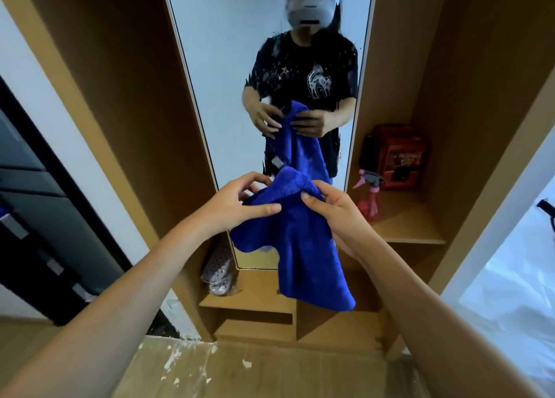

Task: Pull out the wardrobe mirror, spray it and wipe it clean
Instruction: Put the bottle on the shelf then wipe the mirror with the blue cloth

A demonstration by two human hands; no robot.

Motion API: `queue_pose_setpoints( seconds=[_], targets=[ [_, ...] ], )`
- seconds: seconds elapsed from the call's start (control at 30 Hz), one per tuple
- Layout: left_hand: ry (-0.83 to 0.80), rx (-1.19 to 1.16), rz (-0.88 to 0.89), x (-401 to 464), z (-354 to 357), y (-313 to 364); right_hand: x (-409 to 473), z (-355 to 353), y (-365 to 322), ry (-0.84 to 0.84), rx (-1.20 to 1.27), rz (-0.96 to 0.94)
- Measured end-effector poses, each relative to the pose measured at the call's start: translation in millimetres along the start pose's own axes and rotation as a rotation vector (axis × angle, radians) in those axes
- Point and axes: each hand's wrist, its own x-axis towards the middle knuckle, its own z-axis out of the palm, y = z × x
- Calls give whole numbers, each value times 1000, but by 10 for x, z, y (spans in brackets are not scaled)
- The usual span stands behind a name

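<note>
A tall narrow mirror (228, 76) with a white frame stands pulled out from the wooden wardrobe, facing me. Spray droplets and streaks cover its upper middle. It reflects a person holding a blue cloth. I hold that blue cloth (303, 247) in front of the mirror's lower part with both hands. My left hand (240, 202) pinches its upper left edge. My right hand (333, 208) grips the upper right, and the rest hangs down. A pink spray bottle (371, 198) stands on the wardrobe shelf to the right, apart from my hands.
A red box (399, 157) sits behind the spray bottle on the shelf (411, 226). A bagged pair of grey shoes (217, 271) lies on the lower shelf at the left. Dark drawers (36, 205) are at far left, a bed with white bedding (510, 286) at right.
</note>
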Motion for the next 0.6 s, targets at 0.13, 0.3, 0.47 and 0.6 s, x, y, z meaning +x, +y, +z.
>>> queue_pose_setpoints(
  seconds=[0.13,0.3,0.47,0.6],
  targets=[
    [-91,-43,-68,-10,9,-109,25,-5,-43,34,-12,1],
    [-110,3,-121,7,75,-267,2,-28,-98,64,39,0],
    [23,-56,-252,63,86,-284,-2,-75,-71,83,72,4],
    [270,-86,-169,64,67,-210,-1,-121,-16,120,104,7]
  ],
)
